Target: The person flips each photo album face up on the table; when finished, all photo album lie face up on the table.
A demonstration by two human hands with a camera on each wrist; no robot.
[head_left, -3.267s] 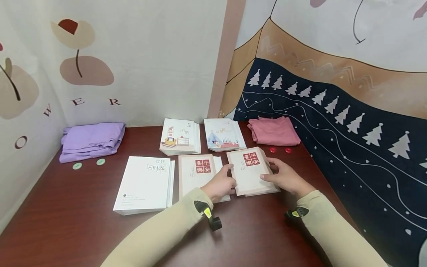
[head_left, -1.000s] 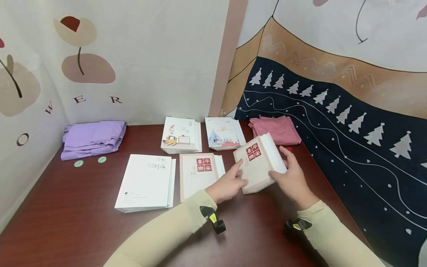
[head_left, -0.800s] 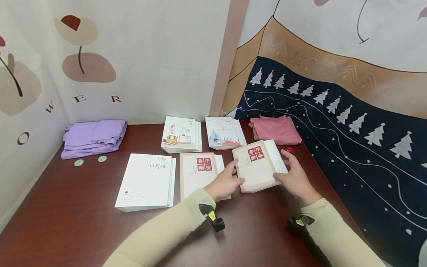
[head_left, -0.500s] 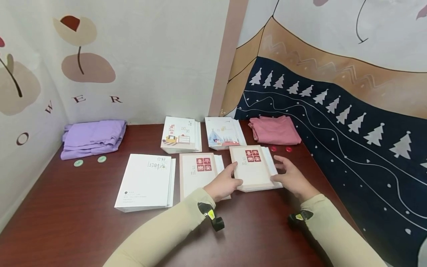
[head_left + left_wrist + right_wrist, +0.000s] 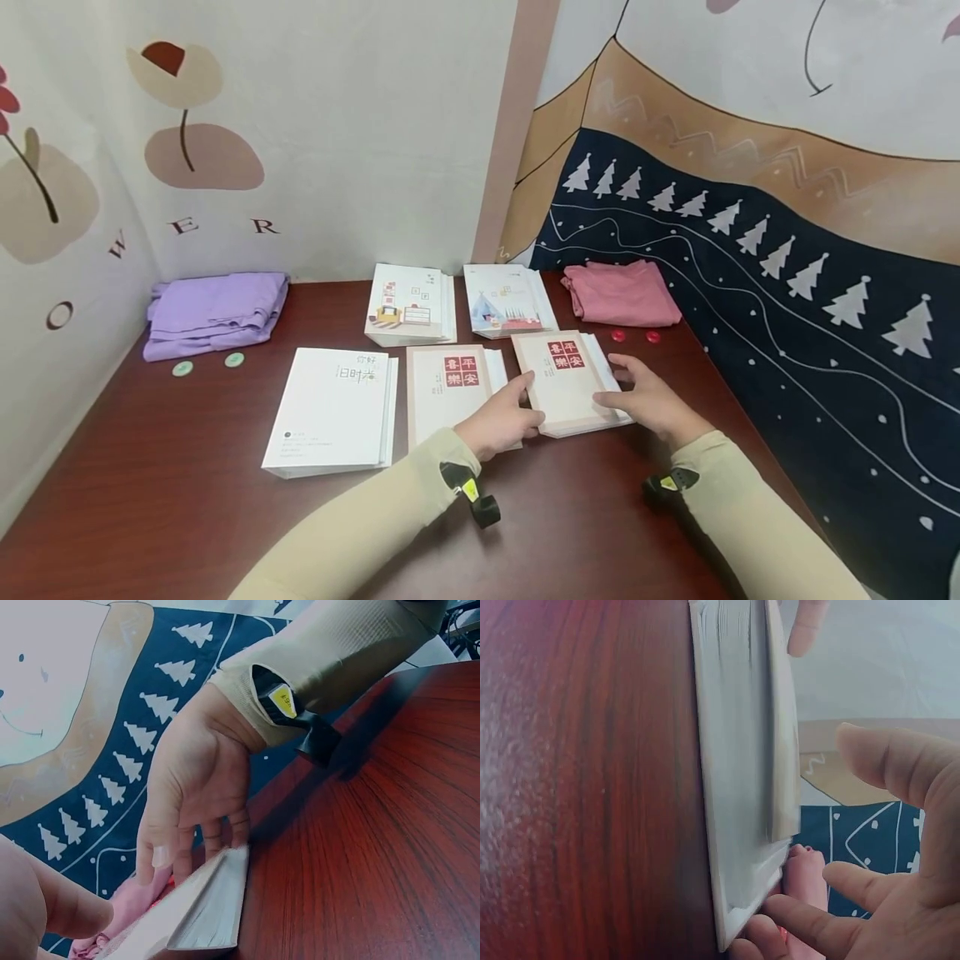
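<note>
Dark wood table [image 5: 150,500]; flower-print wall [image 5: 337,125]; tree-pattern hanging [image 5: 787,275].

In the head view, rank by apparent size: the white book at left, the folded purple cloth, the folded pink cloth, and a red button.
1. Large white book, though it lies nearer the camera.
2. Folded purple cloth.
3. Folded pink cloth.
4. Small round red button, plainly the smallest.

Beige book [image 5: 564,385], lying between the hands: four red squares on the cover with white characters 平安喜樂. Second beige book [image 5: 447,392], just left of it: the same 平安喜樂 squares. Large white book [image 5: 330,412]: cover title 你好 旧时光 (small print lower down unreadable). Left wall [image 5: 187,227]: brown capital letters O, W, E, R.
</note>
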